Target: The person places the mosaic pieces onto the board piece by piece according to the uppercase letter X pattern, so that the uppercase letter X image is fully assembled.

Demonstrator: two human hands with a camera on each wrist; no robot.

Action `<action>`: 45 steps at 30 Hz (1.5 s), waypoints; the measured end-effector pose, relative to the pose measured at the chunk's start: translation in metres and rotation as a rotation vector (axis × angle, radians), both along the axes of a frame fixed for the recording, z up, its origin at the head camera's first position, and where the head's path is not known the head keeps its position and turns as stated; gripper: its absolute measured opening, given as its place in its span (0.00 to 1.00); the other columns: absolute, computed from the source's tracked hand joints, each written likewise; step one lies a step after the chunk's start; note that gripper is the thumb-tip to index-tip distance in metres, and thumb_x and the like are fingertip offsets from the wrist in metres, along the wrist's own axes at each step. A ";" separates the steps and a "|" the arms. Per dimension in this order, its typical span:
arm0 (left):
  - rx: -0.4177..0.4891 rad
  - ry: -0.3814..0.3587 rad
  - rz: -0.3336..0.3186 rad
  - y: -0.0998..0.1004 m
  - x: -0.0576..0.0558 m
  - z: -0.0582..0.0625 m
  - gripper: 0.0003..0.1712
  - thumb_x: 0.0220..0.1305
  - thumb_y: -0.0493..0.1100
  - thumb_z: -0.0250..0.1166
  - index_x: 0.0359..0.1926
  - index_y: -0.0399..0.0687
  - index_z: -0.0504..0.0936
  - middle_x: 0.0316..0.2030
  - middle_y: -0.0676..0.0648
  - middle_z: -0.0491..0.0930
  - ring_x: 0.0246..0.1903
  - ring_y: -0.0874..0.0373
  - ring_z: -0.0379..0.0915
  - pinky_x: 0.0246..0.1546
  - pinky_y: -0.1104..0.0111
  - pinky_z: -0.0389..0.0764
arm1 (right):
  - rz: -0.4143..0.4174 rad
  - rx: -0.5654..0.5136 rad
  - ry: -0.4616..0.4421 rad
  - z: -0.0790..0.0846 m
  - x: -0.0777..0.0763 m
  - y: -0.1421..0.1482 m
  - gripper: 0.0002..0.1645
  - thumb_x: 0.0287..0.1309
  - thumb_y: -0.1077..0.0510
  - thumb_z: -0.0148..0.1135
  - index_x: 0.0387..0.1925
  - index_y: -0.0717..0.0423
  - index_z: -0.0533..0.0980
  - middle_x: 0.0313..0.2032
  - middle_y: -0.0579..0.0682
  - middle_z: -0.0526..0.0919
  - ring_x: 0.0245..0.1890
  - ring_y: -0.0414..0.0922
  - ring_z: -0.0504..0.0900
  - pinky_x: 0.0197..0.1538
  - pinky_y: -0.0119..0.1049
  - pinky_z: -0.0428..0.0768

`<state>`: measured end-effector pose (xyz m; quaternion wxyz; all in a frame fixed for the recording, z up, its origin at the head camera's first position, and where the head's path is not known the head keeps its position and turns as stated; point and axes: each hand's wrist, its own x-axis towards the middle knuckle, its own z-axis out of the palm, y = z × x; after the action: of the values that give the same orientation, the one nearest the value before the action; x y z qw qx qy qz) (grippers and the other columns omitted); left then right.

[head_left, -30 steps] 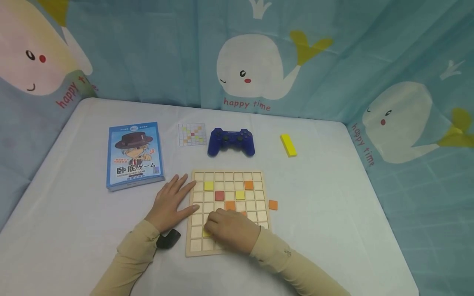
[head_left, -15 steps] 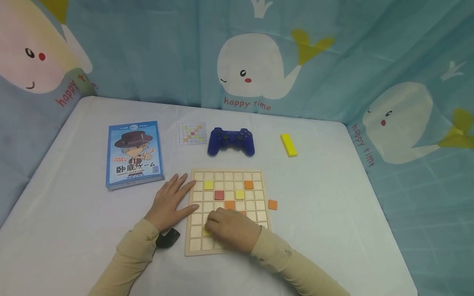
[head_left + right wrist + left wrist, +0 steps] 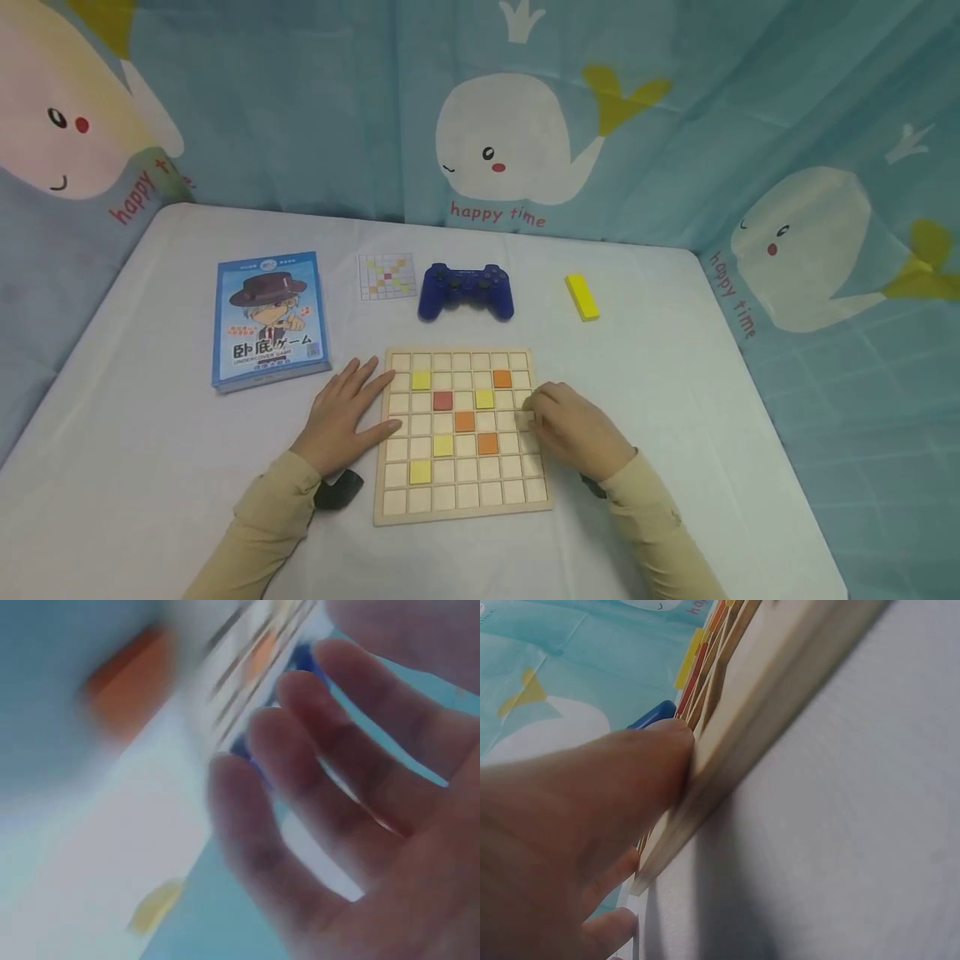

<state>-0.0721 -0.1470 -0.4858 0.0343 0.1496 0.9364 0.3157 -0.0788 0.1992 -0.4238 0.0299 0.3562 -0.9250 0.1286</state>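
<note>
A wooden grid board (image 3: 464,517) lies on the table with yellow tiles, orange tiles and one red tile (image 3: 443,401) in its squares. My left hand (image 3: 339,421) rests spread at the board's left side, the thumb (image 3: 667,746) touching its edge in the left wrist view. At the right edge is my right hand (image 3: 581,429), its fingers loosely bent and holding nothing. A loose orange tile (image 3: 133,686) shows blurred in the right wrist view, apart from the fingers; the hand hides it in the head view.
Behind the board are a patterned card (image 3: 387,277), a blue game controller (image 3: 466,290) and a yellow block (image 3: 582,297). A blue game box (image 3: 270,321) lies left. A whale-print curtain (image 3: 315,108) rises behind the table.
My right hand has left the lower-left part of the board and moved right to its right edge. Two yellow tiles and an orange tile are now uncovered. My left hand stays put.
</note>
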 end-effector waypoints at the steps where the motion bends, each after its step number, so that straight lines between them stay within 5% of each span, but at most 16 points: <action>1: -0.001 -0.001 0.000 0.000 0.000 0.000 0.41 0.59 0.59 0.64 0.69 0.48 0.64 0.73 0.39 0.53 0.73 0.40 0.39 0.70 0.42 0.42 | -0.037 0.011 -0.003 -0.002 0.000 0.008 0.12 0.52 0.63 0.69 0.40 0.54 0.79 0.40 0.45 0.80 0.41 0.42 0.78 0.44 0.33 0.81; 6: -0.001 -0.004 0.001 -0.001 0.002 0.001 0.41 0.60 0.59 0.63 0.69 0.49 0.64 0.73 0.40 0.53 0.73 0.40 0.39 0.70 0.42 0.43 | -0.152 0.036 -0.040 -0.009 0.003 0.032 0.15 0.49 0.61 0.73 0.40 0.54 0.79 0.40 0.45 0.80 0.43 0.42 0.79 0.46 0.35 0.81; 17: 0.013 -0.002 0.005 -0.001 0.004 0.001 0.40 0.60 0.59 0.63 0.70 0.49 0.64 0.73 0.40 0.53 0.73 0.40 0.38 0.70 0.43 0.43 | -0.109 -0.021 -0.067 -0.020 0.004 0.035 0.19 0.47 0.65 0.73 0.42 0.55 0.78 0.41 0.44 0.81 0.43 0.41 0.80 0.47 0.35 0.81; 27: 0.013 -0.001 0.003 -0.001 0.003 0.002 0.40 0.60 0.58 0.63 0.69 0.48 0.64 0.72 0.39 0.53 0.73 0.40 0.39 0.70 0.42 0.43 | -0.195 0.002 -0.125 -0.008 0.011 0.026 0.16 0.51 0.60 0.71 0.42 0.54 0.77 0.42 0.43 0.81 0.43 0.39 0.80 0.46 0.34 0.81; 34: 0.008 -0.001 0.004 -0.001 0.003 0.003 0.40 0.60 0.58 0.63 0.69 0.49 0.64 0.73 0.39 0.53 0.73 0.40 0.39 0.70 0.42 0.43 | -0.037 -0.017 -0.151 -0.004 0.027 0.009 0.14 0.54 0.58 0.70 0.42 0.53 0.77 0.42 0.44 0.81 0.44 0.39 0.80 0.48 0.33 0.81; 45: 0.014 0.007 0.000 -0.001 0.000 -0.001 0.41 0.60 0.59 0.63 0.69 0.48 0.64 0.73 0.40 0.53 0.73 0.40 0.38 0.70 0.42 0.42 | 0.033 -0.035 -0.132 -0.015 0.040 -0.002 0.14 0.51 0.58 0.72 0.40 0.51 0.79 0.41 0.41 0.81 0.43 0.36 0.79 0.47 0.30 0.80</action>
<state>-0.0717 -0.1475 -0.4869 0.0301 0.1508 0.9343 0.3216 -0.0391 0.1967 -0.4388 -0.0273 0.3615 -0.9166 0.1684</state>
